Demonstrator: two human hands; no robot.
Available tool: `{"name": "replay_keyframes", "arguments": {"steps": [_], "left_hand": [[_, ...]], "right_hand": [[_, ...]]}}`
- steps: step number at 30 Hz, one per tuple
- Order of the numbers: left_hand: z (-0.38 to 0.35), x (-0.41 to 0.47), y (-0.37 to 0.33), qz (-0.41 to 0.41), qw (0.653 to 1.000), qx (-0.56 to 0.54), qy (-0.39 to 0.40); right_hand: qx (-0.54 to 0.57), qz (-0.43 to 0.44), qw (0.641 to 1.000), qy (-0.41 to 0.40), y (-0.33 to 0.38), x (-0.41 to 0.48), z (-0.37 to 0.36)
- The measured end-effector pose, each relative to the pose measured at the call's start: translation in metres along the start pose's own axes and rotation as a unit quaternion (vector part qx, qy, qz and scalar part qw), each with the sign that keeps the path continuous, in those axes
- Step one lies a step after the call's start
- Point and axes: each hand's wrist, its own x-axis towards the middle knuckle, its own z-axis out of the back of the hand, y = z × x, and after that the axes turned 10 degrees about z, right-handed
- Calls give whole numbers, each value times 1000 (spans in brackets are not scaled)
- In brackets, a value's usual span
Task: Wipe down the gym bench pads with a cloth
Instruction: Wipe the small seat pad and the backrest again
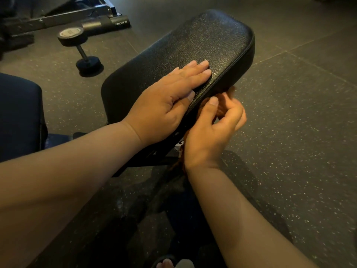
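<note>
Head view: looking down on speckled floor (289, 132).
Bench pad (193, 45): slanting across centre.
Left hand (166, 105): pressing flat on pad top, fingers straight.
Right hand (212, 128): gripping cloth (222, 108) at pad's side edge.
Dumbbell (81, 49): lying left of pad.
Cloth: bunching orange, mostly hidden.

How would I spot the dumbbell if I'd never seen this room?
Start at the big black bench pad. On the speckled floor to its left lies the dumbbell. Unlike the long frame bar behind it, it is short, with a round pale label on one end.

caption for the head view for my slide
Left hand flat on the pad, right hand holds a cloth at its edge.
</note>
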Motion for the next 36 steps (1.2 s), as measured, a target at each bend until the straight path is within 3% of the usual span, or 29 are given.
{"name": "replay_keyframes", "arguments": {"steps": [7,13,17,22,27,30,33,36], "left_hand": [[0,0,3,-3,1000,-7,-3],[0,1,1,2,1000,-11,2],[0,0,3,-2,1000,-10,3],[0,1,4,-1,1000,-8,7],[-1,0,5,-4,1000,-14,0],[-2,0,5,-8,1000,-4,-8],[-2,-4,4,-4,999,0,-41],[1,-12,4,11,999,-12,-47]], "right_hand": [[-3,72,994,81,-7,-59,13],[65,49,995,48,-2,-32,5],[17,100,989,105,-10,-61,19],[-17,131,988,75,-20,-52,11],[-7,186,961,205,-26,-85,37],[-15,187,967,171,-29,-61,34],[17,91,992,86,-20,-47,24],[-6,101,986,130,-14,-69,27]]}}
